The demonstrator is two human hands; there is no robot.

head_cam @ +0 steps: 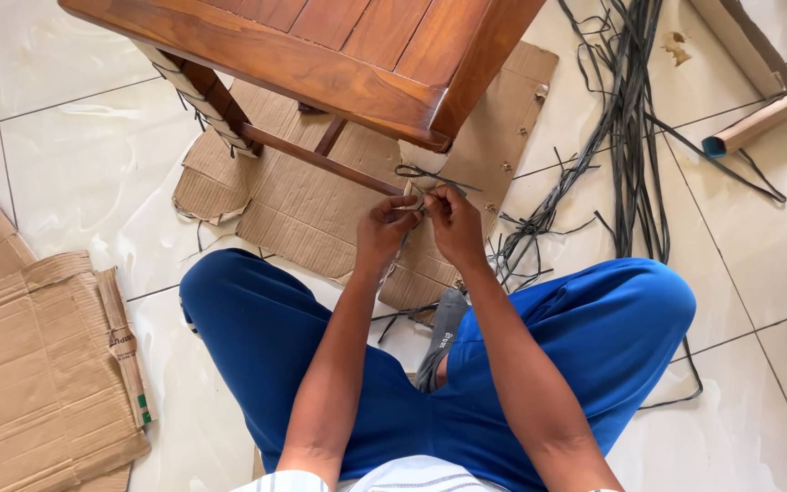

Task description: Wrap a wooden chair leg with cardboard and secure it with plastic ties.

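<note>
Nearest, the left hand (384,226) and right hand (453,220) pinch a thin dark weaving strand (430,173) with closed fingers, against the brown wooden chair's leg (425,159). Beyond lies flattened brown cardboard (311,210). The taut strand could slip if either pinch loosens.

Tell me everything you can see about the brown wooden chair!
The wooden chair is glossy reddish-brown, with a slatted seat in a thick frame. It stands on flattened cardboard on the tiled floor. Thin rungs join its legs, and one far leg is wound with pale strip. At the near leg, the left hand and right hand pinch a dark strand.
</note>
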